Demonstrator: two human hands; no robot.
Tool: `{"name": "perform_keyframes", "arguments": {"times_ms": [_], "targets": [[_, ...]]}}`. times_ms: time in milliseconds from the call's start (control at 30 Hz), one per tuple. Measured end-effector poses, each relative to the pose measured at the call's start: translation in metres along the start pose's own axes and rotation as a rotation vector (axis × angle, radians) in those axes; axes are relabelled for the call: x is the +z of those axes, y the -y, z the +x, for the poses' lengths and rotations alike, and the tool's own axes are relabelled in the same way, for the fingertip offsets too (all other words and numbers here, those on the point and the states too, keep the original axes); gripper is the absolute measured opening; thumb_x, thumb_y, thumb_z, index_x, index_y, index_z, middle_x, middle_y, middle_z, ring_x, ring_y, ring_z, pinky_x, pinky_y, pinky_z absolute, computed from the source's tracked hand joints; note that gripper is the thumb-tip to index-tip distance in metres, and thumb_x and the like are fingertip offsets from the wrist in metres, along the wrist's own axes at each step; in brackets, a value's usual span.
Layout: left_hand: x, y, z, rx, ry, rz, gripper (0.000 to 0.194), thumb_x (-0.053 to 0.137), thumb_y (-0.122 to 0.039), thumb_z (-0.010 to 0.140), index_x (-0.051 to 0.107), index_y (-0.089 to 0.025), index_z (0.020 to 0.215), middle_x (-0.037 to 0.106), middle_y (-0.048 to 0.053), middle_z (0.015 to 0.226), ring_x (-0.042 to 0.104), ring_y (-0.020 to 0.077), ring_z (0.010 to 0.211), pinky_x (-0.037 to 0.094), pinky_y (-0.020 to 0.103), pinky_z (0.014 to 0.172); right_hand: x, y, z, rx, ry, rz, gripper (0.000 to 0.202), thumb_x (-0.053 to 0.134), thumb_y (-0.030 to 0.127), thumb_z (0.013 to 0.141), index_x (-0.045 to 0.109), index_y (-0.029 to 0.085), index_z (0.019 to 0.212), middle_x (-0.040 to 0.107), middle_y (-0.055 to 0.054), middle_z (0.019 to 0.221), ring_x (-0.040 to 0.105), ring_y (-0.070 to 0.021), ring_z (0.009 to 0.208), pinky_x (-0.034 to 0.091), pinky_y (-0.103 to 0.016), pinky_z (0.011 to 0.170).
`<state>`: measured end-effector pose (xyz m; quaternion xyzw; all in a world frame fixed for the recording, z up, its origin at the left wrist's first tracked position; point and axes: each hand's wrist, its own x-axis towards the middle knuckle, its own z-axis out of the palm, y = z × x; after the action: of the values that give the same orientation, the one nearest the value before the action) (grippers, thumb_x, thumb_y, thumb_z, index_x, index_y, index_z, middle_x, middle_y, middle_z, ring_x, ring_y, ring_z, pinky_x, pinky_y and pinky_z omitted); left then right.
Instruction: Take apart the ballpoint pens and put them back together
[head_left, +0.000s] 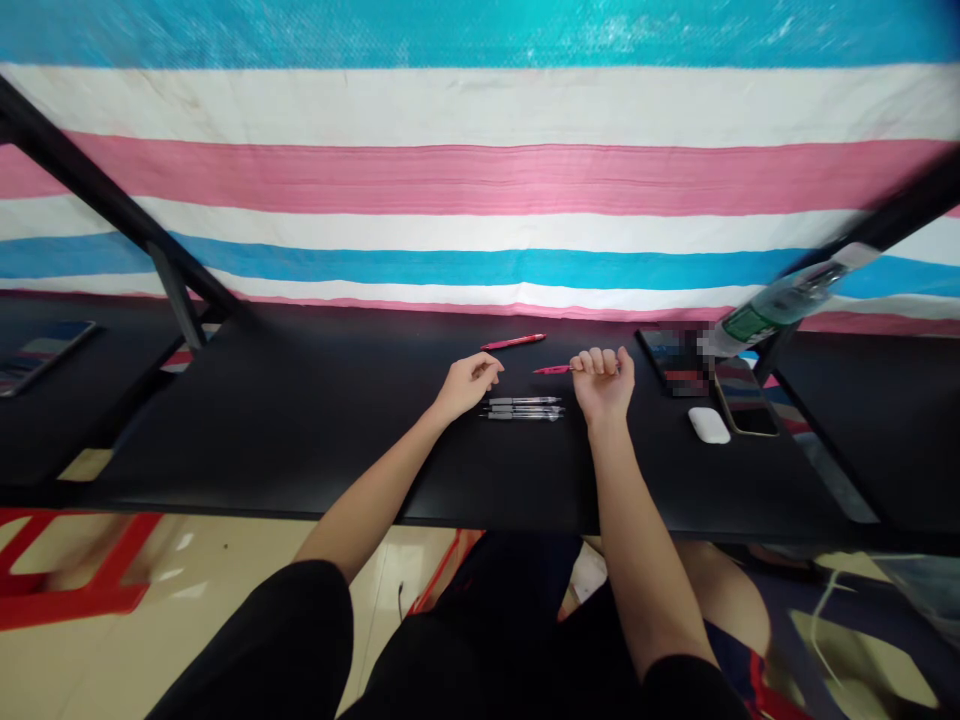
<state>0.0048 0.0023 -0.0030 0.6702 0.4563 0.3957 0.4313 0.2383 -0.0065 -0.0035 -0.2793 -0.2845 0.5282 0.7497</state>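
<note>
My right hand [601, 388] is turned palm up, its fingers curled around a pink pen [553, 370]. The pen's tip points left, and its other end is mostly covered by the fingers. My left hand [466, 388] is just left of several clear pens [523, 409], which lie side by side near the middle of the black table [300, 420]. Its fingers are curled in towards the thumb, and nothing shows in them. Beyond both hands a red pen [514, 342] lies slightly slanted on the tabletop.
To the right are a white earbud case [709, 425], a phone [746, 398], a dark flat item [660, 355] partly blurred out, and a tilted water bottle [780, 305]. A striped sheet [480, 180] hangs behind the table. Black metal bars [112, 190] slant up on both sides.
</note>
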Motion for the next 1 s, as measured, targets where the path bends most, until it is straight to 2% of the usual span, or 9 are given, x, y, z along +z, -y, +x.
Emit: {"name": "perform_keyframes", "arguments": {"times_ms": [133, 267, 400, 433, 533, 700, 800, 900, 1000], "targets": [[0.001, 0.002, 0.0, 0.022, -0.003, 0.042, 0.019, 0.052, -0.028, 0.086, 0.066, -0.016, 0.084, 0.064, 0.001, 0.069, 0.057, 0.0109, 0.06, 0.046, 0.023, 0.062, 0.004, -0.002, -0.001, 0.011, 0.025, -0.017, 0.056, 0.051, 0.042, 0.091, 0.015, 0.021, 0.054, 0.015, 0.005, 0.054, 0.026, -0.0121, 0.048, 0.043, -0.031, 0.055], [0.003, 0.0, -0.002, 0.09, -0.012, 0.123, 0.019, 0.054, -0.03, 0.087, 0.068, -0.017, 0.088, 0.068, 0.003, 0.078, 0.06, 0.0138, 0.068, 0.046, 0.026, 0.066, 0.013, -0.005, -0.005, 0.02, 0.081, -0.109, 0.056, 0.049, 0.046, 0.091, 0.015, 0.021, 0.054, 0.016, 0.004, 0.056, 0.026, -0.0135, 0.05, 0.045, -0.034, 0.06], [0.006, -0.007, -0.007, 0.286, 0.143, 0.144, 0.031, 0.062, -0.033, 0.085, 0.066, -0.02, 0.113, 0.069, 0.008, 0.113, 0.063, 0.0197, 0.1, 0.048, 0.031, 0.084, 0.026, -0.009, -0.013, 0.052, 0.171, -0.182, 0.057, 0.05, 0.049, 0.089, 0.016, 0.022, 0.052, 0.016, 0.003, 0.057, 0.027, -0.0143, 0.052, 0.046, -0.035, 0.061], [0.006, -0.009, -0.008, 0.312, 0.17, 0.155, 0.034, 0.062, -0.033, 0.085, 0.065, -0.02, 0.117, 0.069, 0.009, 0.115, 0.062, 0.0207, 0.104, 0.048, 0.032, 0.087, 0.029, -0.011, -0.015, 0.062, 0.196, -0.175, 0.057, 0.051, 0.048, 0.087, 0.016, 0.022, 0.052, 0.016, 0.003, 0.057, 0.027, -0.0144, 0.052, 0.046, -0.035, 0.062], [0.008, -0.01, -0.01, 0.322, 0.159, 0.204, 0.031, 0.061, -0.032, 0.087, 0.066, -0.02, 0.115, 0.071, 0.008, 0.107, 0.063, 0.0214, 0.101, 0.047, 0.036, 0.091, 0.036, -0.013, -0.019, 0.101, 0.233, -0.19, 0.056, 0.052, 0.05, 0.086, 0.017, 0.022, 0.052, 0.017, 0.003, 0.058, 0.03, -0.0147, 0.054, 0.048, -0.037, 0.066], [0.009, -0.007, -0.009, 0.303, 0.134, 0.245, 0.023, 0.059, -0.027, 0.087, 0.069, -0.02, 0.106, 0.072, 0.007, 0.102, 0.063, 0.0207, 0.093, 0.048, 0.035, 0.088, 0.039, -0.013, -0.021, 0.112, 0.232, -0.214, 0.055, 0.052, 0.054, 0.086, 0.02, 0.023, 0.054, 0.023, 0.003, 0.06, 0.036, -0.0156, 0.058, 0.05, -0.04, 0.077], [0.009, -0.005, -0.008, 0.305, 0.138, 0.267, 0.02, 0.058, -0.025, 0.087, 0.071, -0.02, 0.102, 0.073, 0.007, 0.098, 0.064, 0.02, 0.087, 0.048, 0.034, 0.085, 0.037, -0.015, -0.019, 0.088, 0.24, -0.198, 0.051, 0.053, 0.054, 0.086, 0.027, 0.023, 0.054, 0.032, 0.001, 0.062, 0.043, -0.0164, 0.063, 0.05, -0.039, 0.081], [0.008, -0.004, -0.007, 0.297, 0.106, 0.27, 0.02, 0.057, -0.023, 0.087, 0.071, -0.019, 0.1, 0.073, 0.007, 0.097, 0.064, 0.0197, 0.086, 0.048, 0.034, 0.084, 0.031, -0.019, -0.016, 0.053, 0.24, -0.299, 0.043, 0.055, 0.054, 0.085, 0.043, 0.024, 0.057, 0.045, -0.001, 0.068, 0.05, -0.0167, 0.07, 0.049, -0.036, 0.078], [0.004, -0.001, -0.005, 0.272, 0.041, 0.288, 0.018, 0.057, -0.02, 0.085, 0.071, -0.019, 0.096, 0.073, 0.007, 0.096, 0.063, 0.0202, 0.088, 0.048, 0.034, 0.084, 0.021, -0.025, -0.011, -0.018, 0.147, -0.546, 0.036, 0.058, 0.052, 0.084, 0.055, 0.023, 0.062, 0.052, 0.0, 0.068, 0.049, -0.0149, 0.064, 0.046, -0.03, 0.065]]}}
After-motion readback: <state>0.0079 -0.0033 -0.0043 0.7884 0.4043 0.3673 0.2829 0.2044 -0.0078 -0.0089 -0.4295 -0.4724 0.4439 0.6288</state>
